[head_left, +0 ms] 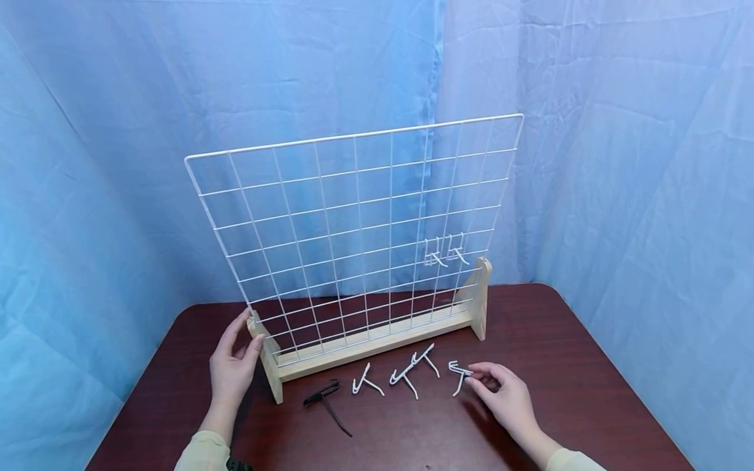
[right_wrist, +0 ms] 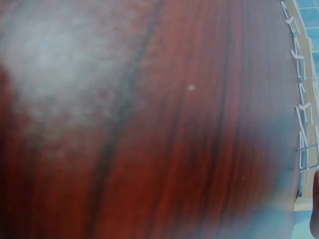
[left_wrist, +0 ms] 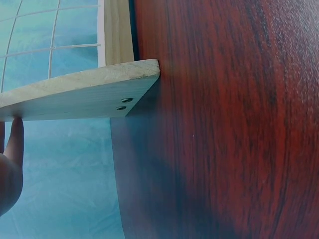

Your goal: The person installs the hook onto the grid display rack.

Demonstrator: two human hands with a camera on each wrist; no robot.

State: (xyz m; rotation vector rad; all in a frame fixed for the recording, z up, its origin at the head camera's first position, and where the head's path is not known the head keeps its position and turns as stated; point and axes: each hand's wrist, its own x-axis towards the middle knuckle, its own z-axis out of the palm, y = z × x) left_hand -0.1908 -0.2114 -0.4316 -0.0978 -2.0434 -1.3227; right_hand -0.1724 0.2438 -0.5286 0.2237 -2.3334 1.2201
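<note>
A white wire grid panel stands tilted in a pale wooden stand. At the stand's left end piece, my left hand grips the upper edge between thumb and fingers; in the left wrist view a finger touches the end piece's outer face. My right hand pinches a white wire hook at the table's front right. Two white hooks hang on the grid's lower right. Only a sliver of the right hand shows in the right wrist view.
Between the hands, several white hooks and a longer black hook lie on the dark red-brown table. Blue cloth curtains enclose the back and sides.
</note>
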